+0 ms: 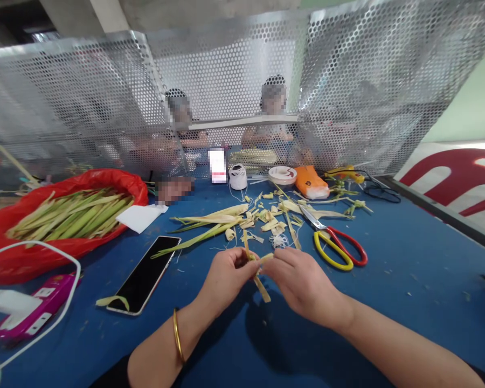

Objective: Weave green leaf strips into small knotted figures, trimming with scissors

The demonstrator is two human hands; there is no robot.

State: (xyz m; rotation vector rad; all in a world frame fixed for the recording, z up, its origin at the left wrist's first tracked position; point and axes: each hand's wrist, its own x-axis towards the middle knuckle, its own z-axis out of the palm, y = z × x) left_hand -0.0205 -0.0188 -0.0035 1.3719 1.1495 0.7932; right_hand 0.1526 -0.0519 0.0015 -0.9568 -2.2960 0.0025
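Observation:
My left hand (236, 269) pinches a small piece made of pale yellow-green leaf strips (262, 290), one end sticking up and another hanging below the fingers. Close beside it, my right hand (297, 277) has its fingers closed on a light strip of the same piece (265, 258). The fingertips of both hands nearly meet, and they hide the middle of the piece. Just beyond the hands lie cut leaf scraps (272, 223) and a tangle of white thread (280, 241). Scissors (335, 245) with one yellow and one red handle rest to the right of my right hand.
A red plastic bag (117, 178) full of long leaves stands at left, near a black-screened phone (145, 280) and a purple power strip (38, 304). Behind are a thread spool (238, 178), a tape roll (282, 175) and an orange tissue pack (310, 183). Perforated metal panels (226, 70) separate other people.

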